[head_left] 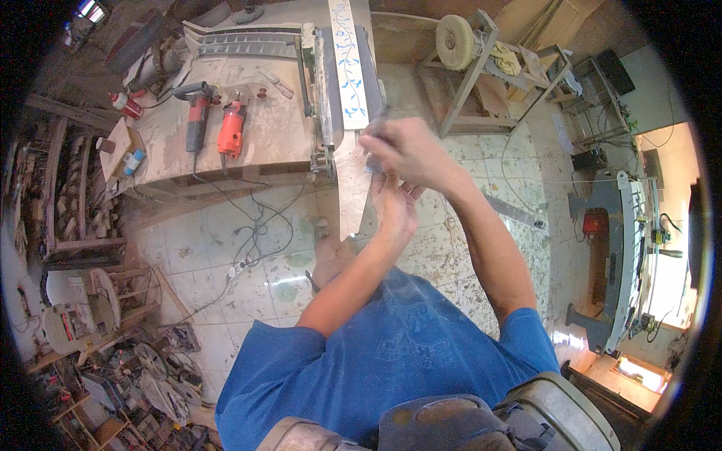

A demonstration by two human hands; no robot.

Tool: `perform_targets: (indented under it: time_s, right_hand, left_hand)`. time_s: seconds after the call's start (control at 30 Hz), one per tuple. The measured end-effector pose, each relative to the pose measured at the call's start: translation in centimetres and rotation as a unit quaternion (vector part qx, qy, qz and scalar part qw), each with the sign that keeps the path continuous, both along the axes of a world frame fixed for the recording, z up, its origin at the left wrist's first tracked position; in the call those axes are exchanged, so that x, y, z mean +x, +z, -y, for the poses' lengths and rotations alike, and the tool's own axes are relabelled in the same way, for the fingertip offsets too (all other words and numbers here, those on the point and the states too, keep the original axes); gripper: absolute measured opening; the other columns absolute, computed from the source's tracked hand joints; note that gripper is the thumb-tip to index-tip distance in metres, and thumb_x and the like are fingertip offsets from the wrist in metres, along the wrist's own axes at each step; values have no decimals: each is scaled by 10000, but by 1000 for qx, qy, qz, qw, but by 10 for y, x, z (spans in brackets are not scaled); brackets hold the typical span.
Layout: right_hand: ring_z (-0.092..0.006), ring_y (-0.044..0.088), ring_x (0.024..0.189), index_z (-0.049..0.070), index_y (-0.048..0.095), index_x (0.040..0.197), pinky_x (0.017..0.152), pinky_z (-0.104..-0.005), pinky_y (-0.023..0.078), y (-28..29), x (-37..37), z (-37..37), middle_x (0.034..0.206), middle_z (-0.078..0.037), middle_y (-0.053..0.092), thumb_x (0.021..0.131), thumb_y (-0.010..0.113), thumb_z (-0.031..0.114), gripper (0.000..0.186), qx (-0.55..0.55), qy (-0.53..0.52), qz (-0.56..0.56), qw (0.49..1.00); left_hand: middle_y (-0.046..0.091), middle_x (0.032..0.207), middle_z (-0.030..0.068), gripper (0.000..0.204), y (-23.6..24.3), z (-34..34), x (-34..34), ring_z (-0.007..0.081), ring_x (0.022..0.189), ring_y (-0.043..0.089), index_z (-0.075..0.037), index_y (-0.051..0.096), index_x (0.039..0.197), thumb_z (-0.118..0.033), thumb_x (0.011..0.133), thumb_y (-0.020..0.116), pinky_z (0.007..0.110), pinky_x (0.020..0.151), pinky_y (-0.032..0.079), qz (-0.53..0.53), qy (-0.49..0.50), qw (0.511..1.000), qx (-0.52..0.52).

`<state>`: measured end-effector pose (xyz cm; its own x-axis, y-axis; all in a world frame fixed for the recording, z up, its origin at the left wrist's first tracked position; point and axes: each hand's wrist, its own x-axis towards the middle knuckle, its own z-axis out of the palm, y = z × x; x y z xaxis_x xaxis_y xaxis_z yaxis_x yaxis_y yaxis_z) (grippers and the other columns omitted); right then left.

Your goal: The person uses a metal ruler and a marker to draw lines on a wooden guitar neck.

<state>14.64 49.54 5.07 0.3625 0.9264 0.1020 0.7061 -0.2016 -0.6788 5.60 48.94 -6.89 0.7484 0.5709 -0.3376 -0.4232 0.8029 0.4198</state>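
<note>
A pale shaped wooden piece (350, 203) projects downward in the picture from a bench-mounted fixture (325, 98). Above it lies a long white strip with blue vine patterns (347, 60). My right hand (406, 150) is closed on a slim dark tool (382, 120), blurred at its tip, over the piece's right edge. Just below, my left hand (395, 207) has its fingers bent up beside that edge, around a small shiny item (372, 164) partly hidden by the right hand; I cannot make out what it is.
A dusty workbench (267, 135) holds red-and-black power tools (232, 128), bottles (128, 105) and cables. Cords trail over the tiled floor (286, 293). A wooden stand with a round pad (454, 45) is at back right, a grey machine (617, 263) at right, cluttered shelves (83, 180) at left.
</note>
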Motion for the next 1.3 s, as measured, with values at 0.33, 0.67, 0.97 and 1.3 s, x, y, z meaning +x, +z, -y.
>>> perform_targets:
  time_s: [0.33, 0.67, 0.97, 1.3]
  right_hand:
    - [-200, 701, 700, 19, 724, 1016, 656, -349, 526, -27, 18, 109, 791, -107, 716, 1045, 685, 316, 302, -36, -162, -40, 985]
    - [-122, 650, 616, 37, 745, 976, 589, -303, 494, -50, -18, 146, 699, -43, 665, 1018, 733, 311, 277, -128, -122, -203, 963]
    - [-102, 629, 579, 30, 736, 931, 537, -280, 477, -48, -25, 140, 668, -22, 641, 1020, 736, 288, 273, -151, -149, -194, 958]
    - [-113, 637, 566, 29, 739, 927, 533, -288, 477, -42, -25, 137, 652, -35, 643, 1008, 753, 286, 270, -134, -140, -167, 967]
  left_hand:
    - [289, 1748, 110, 642, 15, 10, -31, 399, 1328, 627, -191, 179, 1695, -416, 1151, 432, 566, 1068, 538, 12, -20, 1000, 7]
    - [312, 1732, 123, 661, 10, 19, -63, 418, 1385, 580, -175, 182, 1692, -440, 1143, 436, 583, 1108, 518, 4, -28, 1000, 9]
    - [315, 1728, 124, 645, 6, 19, -70, 429, 1400, 563, -176, 193, 1693, -415, 1148, 442, 603, 1125, 507, 20, -22, 1000, -8]
    - [274, 1745, 116, 659, 8, 19, -70, 452, 1422, 532, -188, 162, 1697, -419, 1146, 440, 636, 1163, 454, 37, -20, 999, -24]
